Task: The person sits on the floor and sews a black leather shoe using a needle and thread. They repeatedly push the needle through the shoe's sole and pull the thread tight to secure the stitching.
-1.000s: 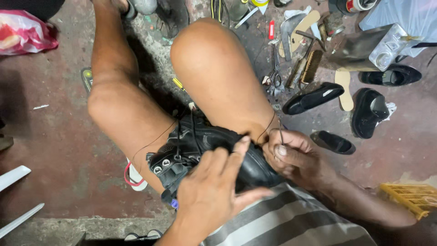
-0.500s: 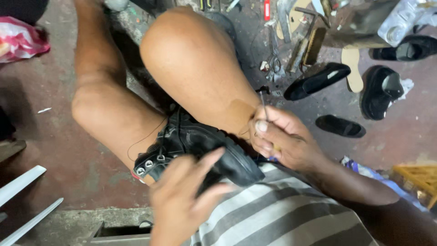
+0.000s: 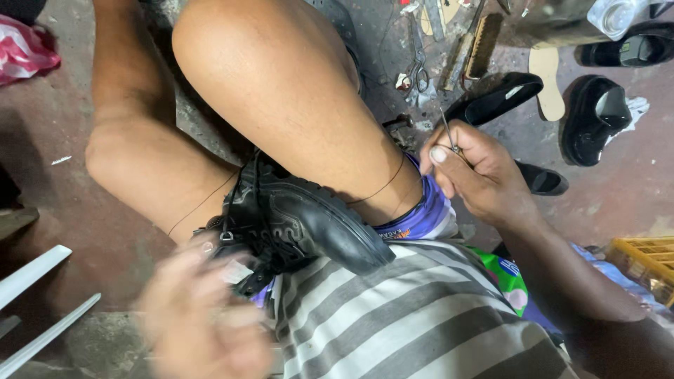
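In the right hand (image 3: 484, 172), pinched between thumb and forefinger: a thin awl (image 3: 447, 130), tip up and away from the body. From that grip, a dark thread (image 3: 382, 188) drawn taut across the thigh toward the boot (image 3: 302, 221). Just left of the right hand, wedged between the thighs above the striped shirt (image 3: 421, 316): that black boot, sole edge up, laces loose. Down by the boot's laced end, the left hand (image 3: 203, 316), badly blurred; open or closed, cannot tell, nor whether touching the leather or only near it. Second strand of thread running over the other leg near that hand.

Judging by thread already through the boot and pulled long: stitching under way, mid-pull on one stitch. No finished seam visible, so how much remains cannot be told.

Beyond the right hand, on the floor: scissors (image 3: 419, 70), a brush (image 3: 481, 45), black shoes (image 3: 597, 116), an insole (image 3: 547, 81). Far beyond the left hand, a pink bag (image 3: 24, 49).
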